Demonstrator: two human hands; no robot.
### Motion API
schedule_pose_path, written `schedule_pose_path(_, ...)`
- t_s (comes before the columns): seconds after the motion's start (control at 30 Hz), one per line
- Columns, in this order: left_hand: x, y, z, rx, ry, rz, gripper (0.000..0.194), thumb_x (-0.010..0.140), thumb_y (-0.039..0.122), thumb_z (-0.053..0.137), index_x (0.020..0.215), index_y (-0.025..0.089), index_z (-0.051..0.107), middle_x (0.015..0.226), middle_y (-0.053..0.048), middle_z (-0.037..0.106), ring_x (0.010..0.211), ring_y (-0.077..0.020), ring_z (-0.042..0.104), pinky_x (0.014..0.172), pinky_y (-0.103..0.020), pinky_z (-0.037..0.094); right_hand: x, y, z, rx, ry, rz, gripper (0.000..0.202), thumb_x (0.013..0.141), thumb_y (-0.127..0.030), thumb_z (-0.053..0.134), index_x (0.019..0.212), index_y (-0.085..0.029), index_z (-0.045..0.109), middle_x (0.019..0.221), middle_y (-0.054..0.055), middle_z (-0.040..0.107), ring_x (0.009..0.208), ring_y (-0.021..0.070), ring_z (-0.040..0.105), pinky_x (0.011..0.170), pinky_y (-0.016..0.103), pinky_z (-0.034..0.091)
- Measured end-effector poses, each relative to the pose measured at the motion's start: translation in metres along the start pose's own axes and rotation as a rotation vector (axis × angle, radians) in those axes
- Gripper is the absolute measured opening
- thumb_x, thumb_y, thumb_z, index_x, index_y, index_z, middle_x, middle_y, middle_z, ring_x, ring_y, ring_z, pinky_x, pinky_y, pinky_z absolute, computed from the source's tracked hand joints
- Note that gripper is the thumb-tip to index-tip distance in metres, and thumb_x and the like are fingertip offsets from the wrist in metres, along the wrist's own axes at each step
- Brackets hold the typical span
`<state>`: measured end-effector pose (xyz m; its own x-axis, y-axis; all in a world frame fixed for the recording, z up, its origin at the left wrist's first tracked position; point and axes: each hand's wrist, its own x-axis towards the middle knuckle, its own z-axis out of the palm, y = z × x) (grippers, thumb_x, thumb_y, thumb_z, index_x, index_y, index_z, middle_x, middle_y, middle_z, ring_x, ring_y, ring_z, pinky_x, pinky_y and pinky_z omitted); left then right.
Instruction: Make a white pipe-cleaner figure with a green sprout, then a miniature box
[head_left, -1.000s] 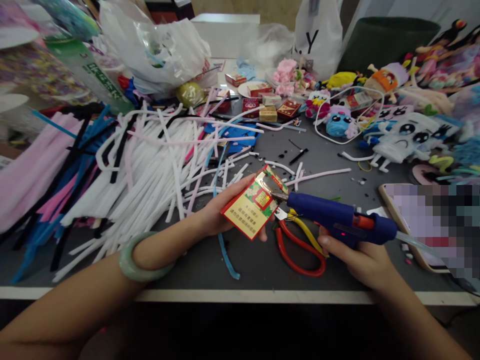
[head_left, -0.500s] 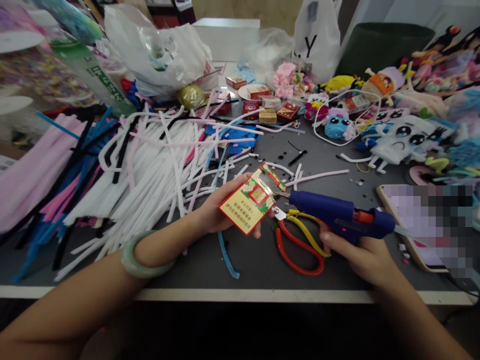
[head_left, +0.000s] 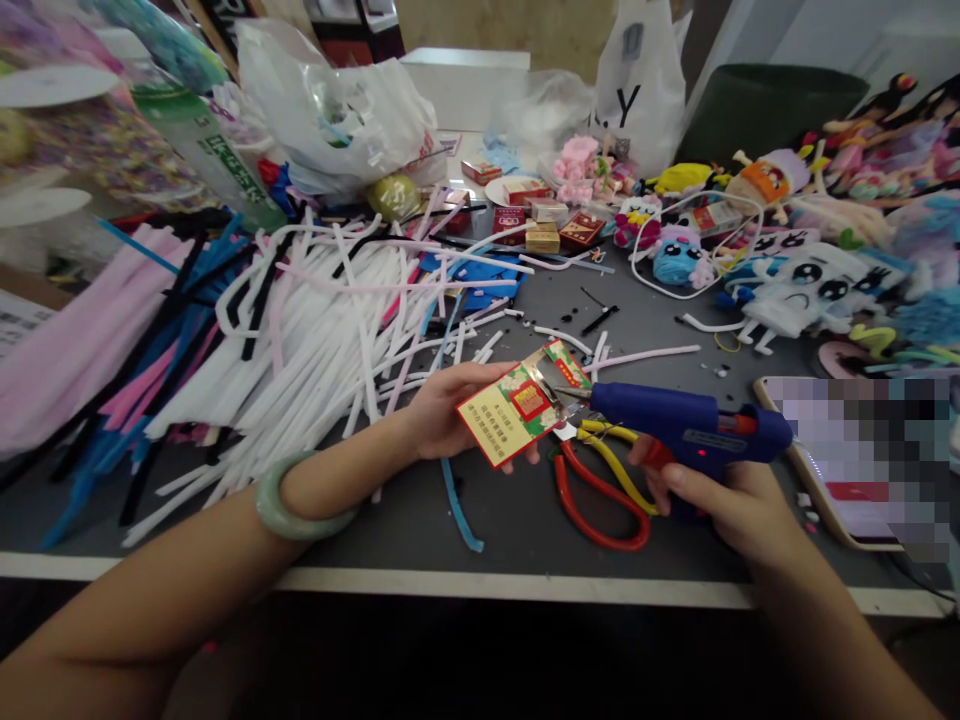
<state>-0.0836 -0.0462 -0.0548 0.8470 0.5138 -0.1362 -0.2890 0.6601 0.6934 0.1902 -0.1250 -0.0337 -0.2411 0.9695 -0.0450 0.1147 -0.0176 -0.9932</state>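
My left hand grips a flat cigarette box, gold with red edges and green patterns, its printed face turned up toward me. The fingers wrap beneath it, and their tips show at its lower right side. My right hand is closed round the handle of a dark blue hot glue gun with a small red light lit. The gun's metal nozzle points left and meets or nearly meets the box's open end; I cannot tell which. Below the nozzle, scissors with one red and one yellow handle loop lie on the table.
White, pink, blue and black pipe cleaners pile up on the left. A phone lies at the right. Small cigarette boxes and plush figures stand farther back. A blue strip lies near the white table edge.
The view has shifted slightly. The cigarette box has tilted in my left hand and its face has turned. The glue gun nozzle stays at its open end, and both hands keep their hold.
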Motion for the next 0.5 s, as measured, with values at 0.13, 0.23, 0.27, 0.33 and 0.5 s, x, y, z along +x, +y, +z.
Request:
schedule_pose_path(0.13,-0.0006,-0.0002,0.0002,-0.008,-0.034,0.023,0.043,0.076,0.037,0.067,0.112,0.013,0.064,0.098,-0.013,0.073,0.082,-0.0289,0.075,0.057,-0.03,0.062,0.0002,0.0033,-0.0017,0.024,-0.016,0.013,0.034,0.077,-0.052,0.074,0.087,-0.02,0.071,0.065,0.002,0.063,0.049,0.0135,0.057,0.047,0.028,0.047)
schedule_pose_path(0.23,-0.0002,-0.0004,0.0014,0.015,-0.019,0.04,0.046,0.068,0.023,0.075,0.111,0.013,0.064,0.096,-0.011,0.074,0.081,-0.0268,0.075,0.057,-0.028,0.062,-0.0001,0.0073,-0.0045,0.016,-0.016,0.011,0.035,0.079,-0.053,0.071,0.089,-0.019,0.072,0.061,0.002,0.062,0.048,0.0138,0.055,0.046,0.027,0.043)
schedule_pose_path(0.27,0.0002,-0.0005,0.0018,0.037,-0.004,0.038,0.046,0.067,0.019,0.075,0.111,0.011,0.064,0.094,-0.011,0.074,0.079,-0.0256,0.075,0.056,-0.026,0.061,-0.0002,0.0082,-0.0055,0.014,-0.017,0.006,0.035,0.08,-0.053,0.07,0.09,-0.019,0.072,0.059,0.001,0.061,0.048,0.0139,0.055,0.046,0.027,0.042)
schedule_pose_path(0.33,0.0009,-0.0005,0.0027,0.088,0.039,0.042,0.045,0.068,0.016,0.075,0.111,0.01,0.063,0.091,-0.011,0.074,0.073,-0.0229,0.074,0.052,-0.022,0.059,-0.0004,0.0088,-0.0072,0.019,-0.025,-0.004,0.036,0.081,-0.054,0.069,0.092,-0.019,0.072,0.058,0.001,0.061,0.048,0.0136,0.055,0.047,0.027,0.041)
schedule_pose_path(0.5,0.0021,0.0013,0.0054,0.188,0.161,0.071,0.057,0.068,0.014,0.078,0.118,0.017,0.052,0.093,-0.008,0.073,0.068,-0.0226,0.074,0.046,-0.02,0.056,0.0003,0.0062,-0.0085,0.039,-0.049,0.0,0.038,0.08,-0.056,0.069,0.09,-0.019,0.072,0.057,0.0,0.061,0.047,0.0134,0.054,0.047,0.026,0.041)
